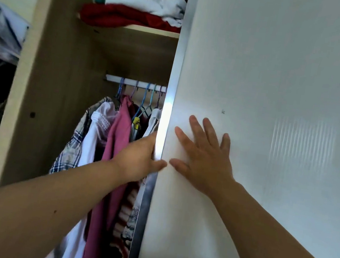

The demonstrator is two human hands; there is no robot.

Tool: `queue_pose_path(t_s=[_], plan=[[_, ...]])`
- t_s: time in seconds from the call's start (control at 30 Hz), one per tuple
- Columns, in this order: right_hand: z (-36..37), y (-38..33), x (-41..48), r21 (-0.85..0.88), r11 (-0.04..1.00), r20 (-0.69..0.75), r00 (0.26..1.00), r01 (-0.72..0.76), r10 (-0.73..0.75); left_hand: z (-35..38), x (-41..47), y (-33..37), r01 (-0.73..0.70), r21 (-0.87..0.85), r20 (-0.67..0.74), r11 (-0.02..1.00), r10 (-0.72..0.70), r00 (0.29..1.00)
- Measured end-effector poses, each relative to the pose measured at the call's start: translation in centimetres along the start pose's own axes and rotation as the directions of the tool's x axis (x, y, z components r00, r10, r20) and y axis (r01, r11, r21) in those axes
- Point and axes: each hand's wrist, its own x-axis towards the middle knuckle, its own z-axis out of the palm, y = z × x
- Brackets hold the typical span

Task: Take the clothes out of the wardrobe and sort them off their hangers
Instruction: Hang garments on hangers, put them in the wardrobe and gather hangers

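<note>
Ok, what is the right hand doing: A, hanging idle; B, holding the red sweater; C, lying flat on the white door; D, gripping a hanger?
C: the right hand lies flat, fingers straight, on the white door, while the left hand grips its edge.

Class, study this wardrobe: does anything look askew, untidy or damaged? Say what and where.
Nothing looks broken. On the shelf the clothes are heaped rather than folded, and the red garment sags over its front edge. The white door bears one small dark mark.
</note>
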Motion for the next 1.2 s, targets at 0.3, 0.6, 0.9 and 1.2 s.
queue_pose_path(t_s=[0.3,0.6,0.9,1.2], plan=[[1.1,-6.8,3.4,0.05,0.996,-0.088,0.993,0.078,-0.073,-7.5,-2.5,-4.9,0.117,0.198,-0.11,0.973,-0.097,0.989],[1.2,-12.4,5.7,0.144,0.982,-0.152,0.983,0.122,-0.1,-11.9,-3.9,-8.7,0.122,0.699,-0.22,0.704,0.05,0.974],[1.3,-16.9,7.7,0.185,0.972,-0.106,0.987,0.142,-0.124,-14.9,-4.5,-12.3,0.141,0.812,-0.214,0.566,0.065,0.975],[1.3,-20.0,9.2,0.205,0.979,-0.056,0.998,-0.009,0.021,-17.0,-5.2,-14.9,0.174,0.822,-0.257,0.543,0.08,0.963]])
